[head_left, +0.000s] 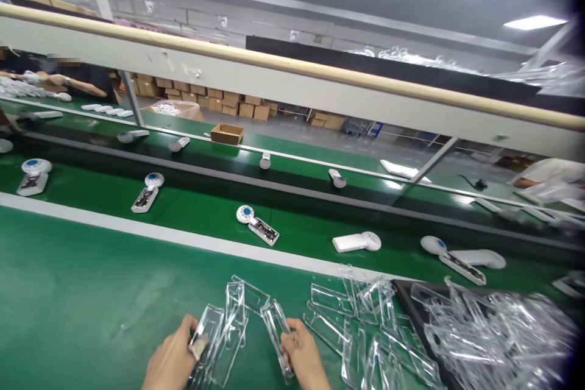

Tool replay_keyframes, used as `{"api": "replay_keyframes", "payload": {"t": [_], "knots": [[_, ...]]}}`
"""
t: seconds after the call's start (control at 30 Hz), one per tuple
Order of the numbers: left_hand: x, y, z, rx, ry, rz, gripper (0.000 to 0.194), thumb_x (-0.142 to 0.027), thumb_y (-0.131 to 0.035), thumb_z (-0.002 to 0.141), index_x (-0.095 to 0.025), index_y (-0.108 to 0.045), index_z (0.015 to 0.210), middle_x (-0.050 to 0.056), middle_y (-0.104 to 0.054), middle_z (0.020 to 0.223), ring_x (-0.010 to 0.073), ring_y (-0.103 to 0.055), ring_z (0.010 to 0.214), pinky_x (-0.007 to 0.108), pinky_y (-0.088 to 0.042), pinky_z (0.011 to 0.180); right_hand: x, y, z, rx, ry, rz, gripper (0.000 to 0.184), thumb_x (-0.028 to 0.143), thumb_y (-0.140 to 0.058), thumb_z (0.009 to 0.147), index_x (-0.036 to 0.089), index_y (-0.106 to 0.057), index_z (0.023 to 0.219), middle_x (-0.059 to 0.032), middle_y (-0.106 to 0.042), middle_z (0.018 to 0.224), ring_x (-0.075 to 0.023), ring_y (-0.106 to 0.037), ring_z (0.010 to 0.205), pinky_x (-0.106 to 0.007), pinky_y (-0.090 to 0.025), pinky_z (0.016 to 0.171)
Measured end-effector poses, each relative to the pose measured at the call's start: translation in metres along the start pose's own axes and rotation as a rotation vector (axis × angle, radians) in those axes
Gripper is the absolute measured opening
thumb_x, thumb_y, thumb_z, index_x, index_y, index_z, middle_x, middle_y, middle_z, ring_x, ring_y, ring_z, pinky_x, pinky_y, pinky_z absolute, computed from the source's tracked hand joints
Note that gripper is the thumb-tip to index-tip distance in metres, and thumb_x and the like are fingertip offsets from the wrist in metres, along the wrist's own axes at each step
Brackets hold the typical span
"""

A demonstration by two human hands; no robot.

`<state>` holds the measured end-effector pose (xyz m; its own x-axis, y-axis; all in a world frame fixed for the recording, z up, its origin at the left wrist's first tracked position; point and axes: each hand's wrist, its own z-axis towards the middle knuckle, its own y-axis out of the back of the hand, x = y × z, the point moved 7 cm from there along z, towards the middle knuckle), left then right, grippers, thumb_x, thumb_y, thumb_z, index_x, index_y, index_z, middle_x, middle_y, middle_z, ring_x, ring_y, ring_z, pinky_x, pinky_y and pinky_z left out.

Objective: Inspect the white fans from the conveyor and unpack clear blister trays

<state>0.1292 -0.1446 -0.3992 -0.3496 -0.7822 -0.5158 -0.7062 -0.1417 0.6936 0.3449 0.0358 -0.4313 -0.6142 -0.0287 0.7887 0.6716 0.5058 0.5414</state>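
Far ahead of both grips, beyond a pale beam with a wooden handrail (292,67), stacked cardboard cartons (205,97) stand on the floor, and a co-worker's forearms (59,84) reach over a further stretch of line, well ahead and left of the left grip. Closer in, a green conveyor belt (292,219) runs crosswise just ahead of the grips, carrying spaced white handheld devices (147,192), several with their circuit boards showing. The green tabletop (77,280) lies beneath both grips, with a white strip between it and the belt.

To the right of the right grip, a black tray (401,304) holds a heaped tangle of clear plastic blister shells (498,335), and more of them lie loose between that tray and the grips, some almost touching the white strip.

The left grip (172,356) is closed around a left shell (205,332), and the right grip (304,358) pinches a right shell (276,335) along its side. Both held shells are tilted, with loose ones lying between and beneath them.

The likeliest trouble seems to be snagging: the shells' thin, overlapping edges could catch, so lifting one might drag its neighbours along. Too hard a squeeze could crack or warp the thin plastic. A shell nudged across the white strip could also reach the belt and knock a passing device.
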Motion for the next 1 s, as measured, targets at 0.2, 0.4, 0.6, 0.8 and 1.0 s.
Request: {"api": "replay_keyframes", "payload": {"t": [0.2, 0.4, 0.6, 0.8, 1.0], "knots": [[-0.017, 0.007, -0.005, 0.03, -0.013, 0.211, 0.018, -0.036, -0.026, 0.084, -0.024, -0.041, 0.085, 0.014, -0.065, 0.103, 0.0334, -0.063, 0.085, 0.041, -0.039, 0.069, 0.0, 0.031, -0.009, -0.167, 0.108, -0.048, 0.02, 0.026, -0.046, 0.076, 0.023, -0.06, 0.089, -0.0076, -0.065, 0.084, -0.0265, -0.063, 0.083, -0.038, -0.048, 0.077], [-0.017, 0.006, -0.005, 0.014, -0.011, 0.117, 0.021, -0.037, -0.025, 0.086, -0.026, -0.04, 0.077, 0.008, -0.068, 0.086, 0.0313, -0.063, 0.079, 0.038, -0.039, 0.067, 0.062, -0.006, -0.038, -0.245, 0.583, -0.42, 0.031, 0.015, -0.041, 0.083, 0.025, -0.057, 0.107, -0.0088, -0.061, 0.096, -0.0245, -0.06, 0.086, -0.035, -0.052, 0.071], [-0.004, 0.005, 0.001, 0.051, 0.004, -0.071, 0.034, -0.033, -0.028, 0.086, -0.025, -0.052, 0.107, 0.009, -0.068, 0.107, 0.0284, -0.062, 0.099, 0.037, -0.043, 0.081, 0.089, -0.093, -0.068, -0.262, 1.2, -0.613, 0.018, 0.02, -0.051, 0.083, 0.025, -0.062, 0.097, -0.0067, -0.068, 0.105, -0.0313, -0.06, 0.1, -0.049, -0.051, 0.082], [0.037, 0.017, 0.014, -0.124, 0.042, -0.478, 0.034, -0.049, -0.044, 0.075, -0.024, -0.057, 0.094, 0.0, -0.064, 0.065, 0.0217, -0.061, 0.059, 0.029, -0.045, 0.058, 0.097, -0.079, -0.064, -0.017, 1.232, -0.604, 0.026, 0.021, -0.046, 0.084, 0.023, -0.059, 0.106, -0.0084, -0.069, 0.101, -0.0269, -0.059, 0.1, -0.05, -0.043, 0.094], [0.032, -0.008, 0.02, -0.192, 0.082, -0.899, 0.047, -0.054, -0.057, 0.061, -0.019, -0.056, 0.092, -0.001, -0.055, 0.061, 0.0167, -0.054, 0.055, 0.027, -0.045, 0.05, 0.101, -0.039, -0.045, 0.023, 0.694, -0.065, 0.044, 0.032, -0.041, 0.08, 0.024, -0.053, 0.122, -0.0077, -0.064, 0.105, -0.0239, -0.061, 0.094, -0.037, -0.05, 0.083]]}}
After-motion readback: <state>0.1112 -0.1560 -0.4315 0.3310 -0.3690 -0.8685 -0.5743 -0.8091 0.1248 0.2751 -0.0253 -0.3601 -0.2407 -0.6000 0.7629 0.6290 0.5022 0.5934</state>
